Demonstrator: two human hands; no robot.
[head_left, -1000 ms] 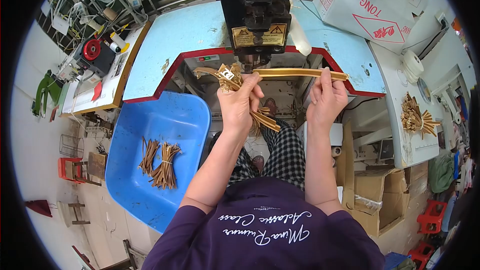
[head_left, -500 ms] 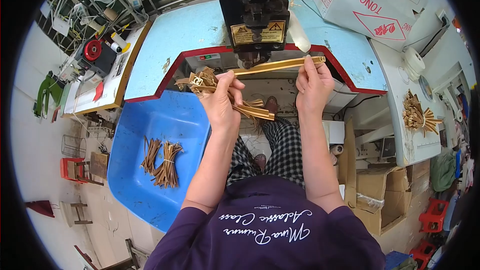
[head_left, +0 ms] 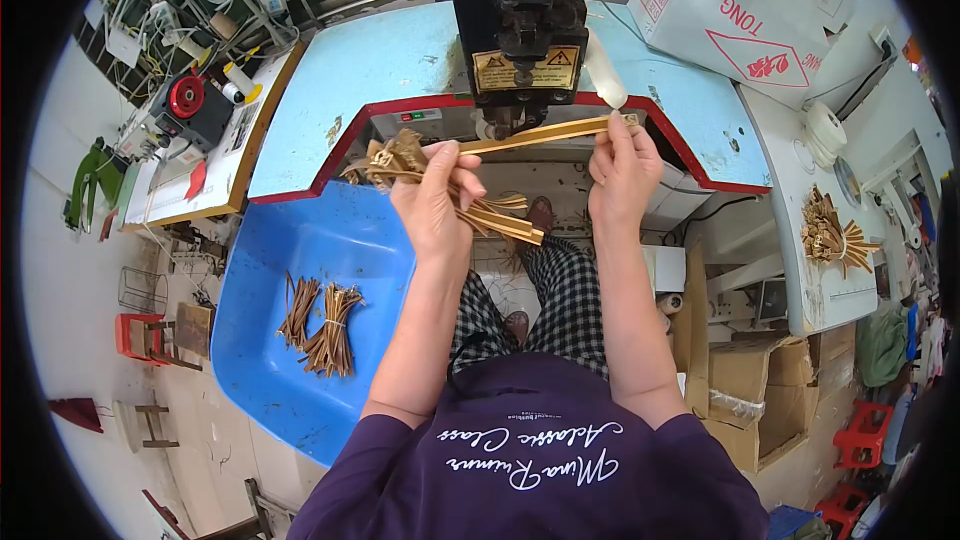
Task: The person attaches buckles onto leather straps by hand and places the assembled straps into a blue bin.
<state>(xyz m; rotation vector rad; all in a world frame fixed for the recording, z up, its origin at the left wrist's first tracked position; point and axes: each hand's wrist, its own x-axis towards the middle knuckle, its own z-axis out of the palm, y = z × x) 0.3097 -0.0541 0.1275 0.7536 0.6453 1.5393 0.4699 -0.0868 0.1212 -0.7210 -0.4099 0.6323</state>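
Note:
A narrow tan strap (head_left: 545, 135), looking like leather, stretches between both hands just below the head of a black machine (head_left: 525, 70). My left hand (head_left: 435, 202) is closed around a bunch of brown straps (head_left: 395, 158) with curled ends, whose tails stick out under the palm. Thumb and forefinger of that hand also pinch the near end of the single strap. My right hand (head_left: 625, 168) is closed on the strap's other end, between thumb and fingertips, beside a white rounded piece (head_left: 604, 72) on the machine. Whether the strap touches the machine I cannot tell.
Tied strap bundles (head_left: 333, 342) lie in a blue tub (head_left: 245, 365) at left. Another tied bundle (head_left: 838, 232) sits on the white side table (head_left: 815, 305). The light-blue worktop (head_left: 345, 65) has a red-edged cutout. Cardboard boxes (head_left: 745, 395) stand at lower right.
The view has shifted slightly, so the machine appears further right. Both hands have moved a little to the left relative to it, still holding the strap between them.

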